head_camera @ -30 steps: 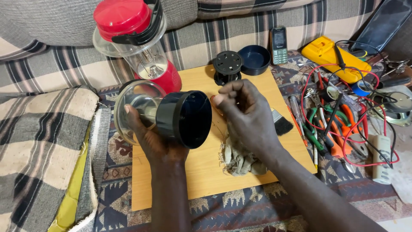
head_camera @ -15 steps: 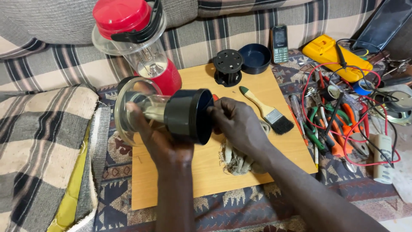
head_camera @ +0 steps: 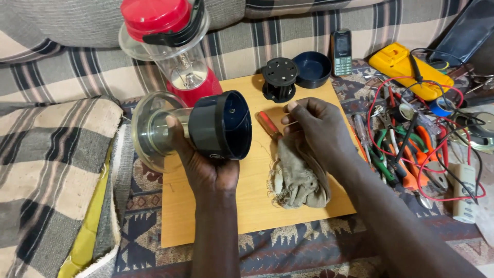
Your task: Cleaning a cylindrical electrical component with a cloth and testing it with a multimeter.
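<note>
The left hand (head_camera: pixel 208 164) grasps the lantern (head_camera: pixel 193 128) on its side above the wooden board (head_camera: pixel 206 216), fingers wrapped around the clear middle part, the dark open base facing right. The right hand (head_camera: pixel 319 128) has its fingertips pinched together, perhaps on a thin wire, but this is too small to tell. Under it lies a grey cloth (head_camera: pixel 301 175), beside a red-handled screwdriver (head_camera: pixel 268 124).
</note>
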